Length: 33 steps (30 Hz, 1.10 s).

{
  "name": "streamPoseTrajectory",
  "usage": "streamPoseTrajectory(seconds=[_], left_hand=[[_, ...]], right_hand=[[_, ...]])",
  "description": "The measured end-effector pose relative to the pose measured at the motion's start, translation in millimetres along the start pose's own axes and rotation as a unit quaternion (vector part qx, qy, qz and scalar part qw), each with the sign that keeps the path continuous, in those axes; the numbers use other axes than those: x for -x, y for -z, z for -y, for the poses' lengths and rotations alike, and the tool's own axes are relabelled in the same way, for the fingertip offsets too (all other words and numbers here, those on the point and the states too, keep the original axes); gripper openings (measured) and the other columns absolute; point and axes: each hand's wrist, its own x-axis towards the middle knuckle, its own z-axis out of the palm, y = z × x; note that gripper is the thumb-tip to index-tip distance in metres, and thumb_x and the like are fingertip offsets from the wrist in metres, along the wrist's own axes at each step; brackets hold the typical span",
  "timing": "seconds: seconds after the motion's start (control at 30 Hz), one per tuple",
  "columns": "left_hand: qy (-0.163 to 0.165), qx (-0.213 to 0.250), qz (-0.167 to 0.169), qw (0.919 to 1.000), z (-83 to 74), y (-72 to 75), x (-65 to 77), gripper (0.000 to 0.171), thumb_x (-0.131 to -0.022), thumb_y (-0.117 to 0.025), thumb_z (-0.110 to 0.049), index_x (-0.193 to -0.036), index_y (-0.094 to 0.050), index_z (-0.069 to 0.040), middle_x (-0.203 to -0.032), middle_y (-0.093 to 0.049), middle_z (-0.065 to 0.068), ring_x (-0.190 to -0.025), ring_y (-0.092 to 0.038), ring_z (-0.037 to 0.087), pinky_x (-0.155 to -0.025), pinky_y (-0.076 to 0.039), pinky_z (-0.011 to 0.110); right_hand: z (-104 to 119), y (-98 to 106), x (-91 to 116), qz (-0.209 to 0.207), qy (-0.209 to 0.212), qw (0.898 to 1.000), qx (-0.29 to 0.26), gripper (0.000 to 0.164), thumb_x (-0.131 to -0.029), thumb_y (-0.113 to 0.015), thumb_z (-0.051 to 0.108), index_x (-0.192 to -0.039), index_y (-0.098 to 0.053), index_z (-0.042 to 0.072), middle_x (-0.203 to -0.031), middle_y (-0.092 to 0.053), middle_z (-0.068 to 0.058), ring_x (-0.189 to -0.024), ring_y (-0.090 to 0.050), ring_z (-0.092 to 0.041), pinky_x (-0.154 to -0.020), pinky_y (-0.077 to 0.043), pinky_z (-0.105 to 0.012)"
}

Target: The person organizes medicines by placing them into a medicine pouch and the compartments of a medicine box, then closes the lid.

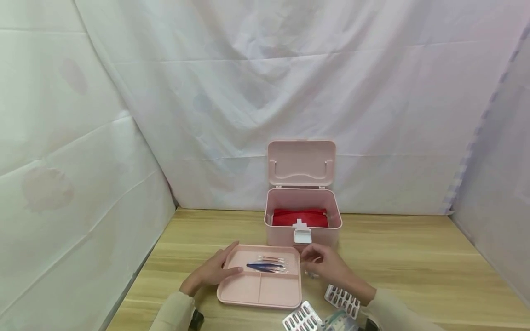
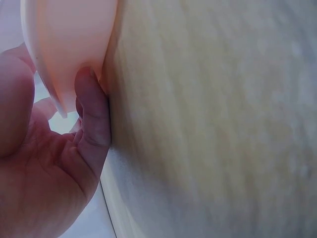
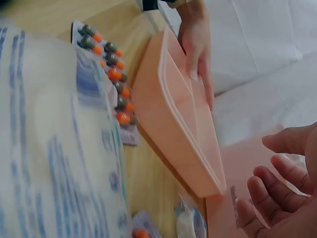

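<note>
My left hand (image 1: 215,269) holds the left side of a pink divided tray (image 1: 238,289), thumb over the rim. In the left wrist view, fingers of that hand (image 2: 91,114) lie against the tray's outer wall. Blue tweezers (image 1: 265,266) and packs of cotton swabs (image 1: 273,259) lie in the tray's long far compartment; both near compartments are bare. My right hand (image 1: 325,264) hovers by the tray's far right corner, fingers loosely bent and thumb apart in the right wrist view. A clear strip (image 3: 235,206) shows near its fingertips; whether they touch is unclear.
An open pink box (image 1: 279,235) with a red pouch (image 1: 300,217) inside stands behind the tray. Capsule blister packs (image 1: 302,317) (image 1: 342,299), a printed clear bag (image 1: 340,321) and a small tape roll (image 3: 190,223) lie to the right.
</note>
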Motion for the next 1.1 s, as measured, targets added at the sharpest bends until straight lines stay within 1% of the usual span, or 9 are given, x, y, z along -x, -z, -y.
streamPoseTrajectory(seconds=[0.17,0.3,0.43,0.63,0.7,0.8,0.9,1.0,1.1], left_hand=[[0.000,0.001,0.001,1.0000,2.2,-0.5,0.1,0.085,-0.091,-0.069,-0.043,-0.158,-0.026,-0.013,-0.122,-0.051,0.018,-0.103,-0.049,0.023,-0.098,-0.041,0.057],[-0.001,0.002,0.002,1.0000,4.0,-0.9,0.0,0.085,-0.091,-0.069,-0.043,-0.158,-0.025,-0.013,-0.121,-0.051,0.017,-0.103,-0.048,0.023,-0.097,-0.041,0.057],[-0.007,0.001,0.002,1.0000,4.0,-0.6,0.0,0.085,-0.092,-0.069,-0.042,-0.158,-0.025,-0.011,-0.119,-0.051,0.017,-0.102,-0.047,0.023,-0.095,-0.042,0.055],[-0.010,-0.002,0.001,0.9999,2.4,0.1,0.4,0.085,-0.092,-0.068,-0.042,-0.157,-0.025,-0.010,-0.119,-0.050,0.017,-0.102,-0.048,0.023,-0.096,-0.042,0.055],[-0.009,-0.002,0.001,1.0000,2.4,0.2,0.2,0.085,-0.092,-0.068,-0.042,-0.157,-0.025,-0.010,-0.120,-0.050,0.017,-0.102,-0.048,0.023,-0.096,-0.042,0.055],[-0.010,-0.003,0.002,0.9999,2.4,0.7,0.3,0.085,-0.092,-0.068,-0.042,-0.157,-0.024,-0.009,-0.118,-0.050,0.017,-0.101,-0.048,0.024,-0.095,-0.042,0.055],[-0.010,-0.001,0.004,0.9999,2.1,1.0,0.2,0.085,-0.092,-0.068,-0.042,-0.157,-0.024,-0.009,-0.118,-0.050,0.017,-0.101,-0.048,0.023,-0.095,-0.042,0.055],[-0.011,0.003,0.007,0.9999,1.9,1.0,-0.1,0.086,-0.092,-0.068,-0.042,-0.158,-0.024,-0.009,-0.119,-0.050,0.018,-0.103,-0.048,0.024,-0.097,-0.041,0.056],[-0.011,0.007,0.010,0.9999,2.2,0.6,-0.8,0.085,-0.092,-0.068,-0.041,-0.158,-0.024,-0.008,-0.120,-0.049,0.018,-0.104,-0.047,0.025,-0.098,-0.040,0.056]], right_hand=[[-4,15,4,-0.008,-0.043,0.999,0.013,0.019,-0.083,-0.077,0.011,-0.098,-0.067,0.006,-0.091,-0.066,-0.003,-0.083,-0.060,-0.012,-0.075,-0.051,-0.025],[-7,24,6,-0.010,-0.063,0.998,0.026,0.020,-0.085,-0.074,0.009,-0.102,-0.067,0.003,-0.093,-0.066,-0.003,-0.084,-0.060,-0.016,-0.074,-0.052,-0.025],[-12,29,7,-0.022,-0.084,0.995,0.045,0.020,-0.085,-0.072,0.006,-0.104,-0.067,0.001,-0.095,-0.066,-0.004,-0.086,-0.060,-0.016,-0.074,-0.052,-0.024],[-26,35,7,-0.029,-0.097,0.993,0.057,0.024,-0.083,-0.076,0.008,-0.104,-0.067,0.001,-0.095,-0.066,-0.006,-0.086,-0.059,-0.016,-0.074,-0.051,-0.023],[-31,37,8,-0.028,-0.102,0.993,0.059,0.026,-0.083,-0.078,0.009,-0.105,-0.067,0.001,-0.096,-0.066,-0.007,-0.086,-0.058,-0.017,-0.074,-0.051,-0.025],[-37,38,8,-0.024,-0.114,0.991,0.067,0.029,-0.081,-0.079,0.011,-0.107,-0.068,0.003,-0.101,-0.066,-0.007,-0.089,-0.058,-0.017,-0.077,-0.050,-0.028],[-43,38,9,-0.006,-0.115,0.991,0.070,0.034,-0.080,-0.080,0.012,-0.110,-0.068,0.002,-0.107,-0.067,-0.009,-0.092,-0.059,-0.019,-0.080,-0.049,-0.033],[-47,38,10,0.016,-0.114,0.991,0.064,0.039,-0.080,-0.081,0.016,-0.113,-0.067,0.001,-0.110,-0.067,-0.009,-0.094,-0.058,-0.021,-0.081,-0.049,-0.035],[-49,38,9,0.029,-0.110,0.991,0.064,0.040,-0.080,-0.081,0.018,-0.114,-0.067,0.002,-0.112,-0.066,-0.009,-0.094,-0.057,-0.022,-0.081,-0.049,-0.035]])
